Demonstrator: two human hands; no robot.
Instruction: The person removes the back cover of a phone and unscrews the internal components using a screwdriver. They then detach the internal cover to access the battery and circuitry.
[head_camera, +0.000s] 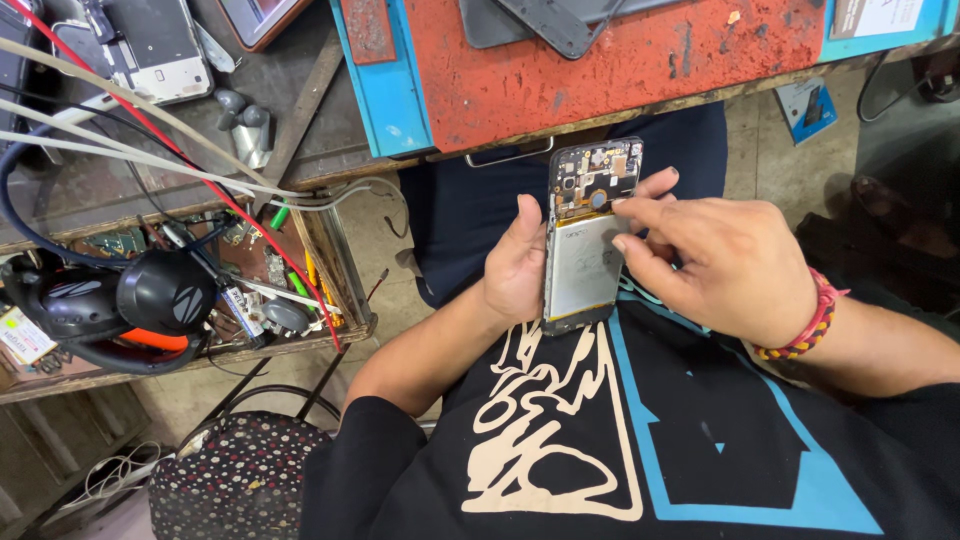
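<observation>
Phone: an opened smartphone with its back cover off (590, 232), showing a dark circuit board at the top and a pale silver battery below, held upright over the person's lap, just below the tabletop's front edge.
Left hand: the left hand (515, 270) is clamped on the phone's left edge, thumb along the side, fingertips showing past the right edge.
Right hand: the right hand (715, 265) lies against the phone's right side, forefinger stretched to touch the circuit board near the top, other fingers loosely curled and gripping nothing; a red, yellow and black braided band (805, 325) circles its wrist.
Tabletop: a worn red mat with blue borders (600, 65) covers the tabletop above the phone; a dark flat cover (545, 20) rests on it.
Labels: a white paper label (880, 15) sits at the mat's top right corner; a small blue box (808, 108) lies on the floor below it; a small white and yellow sticker (20, 335) lies at the far left.
Left side: a wooden tray of small tools (330, 265), black over-ear headphones (110, 305), a white phone back (150, 45), and red and white cables (190, 160) crossing above the tray.
</observation>
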